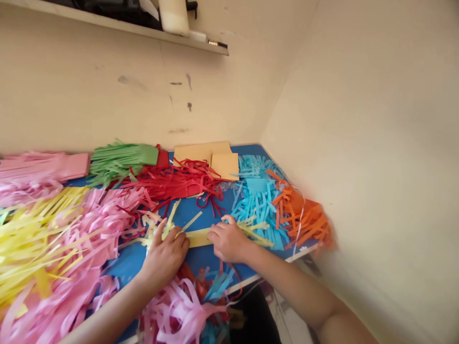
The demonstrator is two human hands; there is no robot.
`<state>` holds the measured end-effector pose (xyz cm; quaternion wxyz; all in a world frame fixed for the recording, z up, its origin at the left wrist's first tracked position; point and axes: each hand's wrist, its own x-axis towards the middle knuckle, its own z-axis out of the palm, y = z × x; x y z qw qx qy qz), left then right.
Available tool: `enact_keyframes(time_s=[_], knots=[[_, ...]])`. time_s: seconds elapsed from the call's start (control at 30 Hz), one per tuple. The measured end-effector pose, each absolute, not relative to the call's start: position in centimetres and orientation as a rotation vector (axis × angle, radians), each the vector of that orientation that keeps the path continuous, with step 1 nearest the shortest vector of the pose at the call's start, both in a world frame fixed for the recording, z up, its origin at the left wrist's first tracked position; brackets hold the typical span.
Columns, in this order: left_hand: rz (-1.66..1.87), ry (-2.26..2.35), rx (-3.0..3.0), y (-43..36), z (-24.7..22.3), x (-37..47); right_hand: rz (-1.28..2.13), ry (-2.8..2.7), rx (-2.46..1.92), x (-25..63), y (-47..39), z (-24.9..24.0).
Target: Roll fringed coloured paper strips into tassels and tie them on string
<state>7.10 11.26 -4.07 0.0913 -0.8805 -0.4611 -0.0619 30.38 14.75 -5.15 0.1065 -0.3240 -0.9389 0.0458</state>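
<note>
A pale yellow strip of fringed paper lies flat across the blue tabletop, its cut ends spreading out at both sides. At the strip's left part my left hand has its fingers curled down onto the paper, with fringe showing past them. My right hand is closed on the right part, its thumb side hidden under the knuckles. Between the hands a plain yellow band stays uncovered. Just right of my right hand, loose yellow fringe overlaps light blue fringed paper.
Pink, yellow, green, red and orange fringed paper surround the hands. Pale orange sheets lie against the wall. More pink fringe hangs near my lap. A shelf juts out above.
</note>
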Motion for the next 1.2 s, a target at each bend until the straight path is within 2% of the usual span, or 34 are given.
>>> enact_keyframes(time_s=[0.43, 0.7, 1.2], knots=[[-0.578, -1.737, -2.732, 13.2, -6.0, 5.3, 0.448, -2.419, -1.301, 31.5, 15.7, -5.2], [-0.455, -1.895, -2.687, 13.9, -5.3, 6.0, 0.387, -2.419, -1.543, 30.3, 16.5, -5.5], [-0.281, -1.954, -2.666, 14.3, -4.7, 6.9, 0.377, -2.400, -1.717, 29.2, 17.5, -4.7]])
